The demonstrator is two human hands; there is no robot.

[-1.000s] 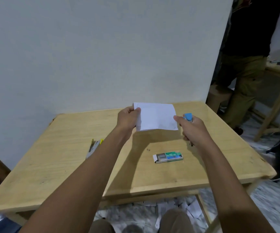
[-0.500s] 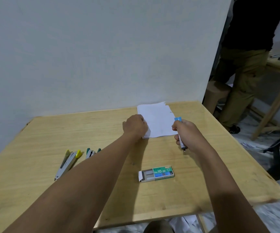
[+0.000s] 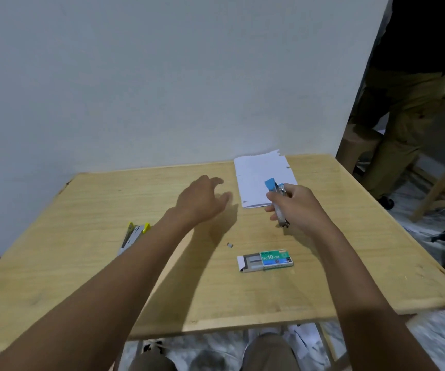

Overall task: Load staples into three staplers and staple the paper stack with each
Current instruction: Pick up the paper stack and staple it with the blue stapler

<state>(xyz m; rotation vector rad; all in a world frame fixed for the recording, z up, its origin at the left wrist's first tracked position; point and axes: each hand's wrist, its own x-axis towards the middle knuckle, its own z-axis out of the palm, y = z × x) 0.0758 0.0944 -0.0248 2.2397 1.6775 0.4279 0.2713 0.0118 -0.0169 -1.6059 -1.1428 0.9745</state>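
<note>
While the right hand [image 3: 293,207] is clutching the blue stapler [image 3: 276,195] w/ fingers wrapped, the left hand [image 3: 202,200] is hovering open & empty beside the paper stack [image 3: 259,178], prob. freed for reloading.

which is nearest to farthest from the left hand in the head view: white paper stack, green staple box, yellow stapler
From the left hand:
1. White paper stack, just to its right at the table's far edge.
2. Yellow stapler, near-left, beside the forearm.
3. Green staple box, near-right, toward the person.
</note>
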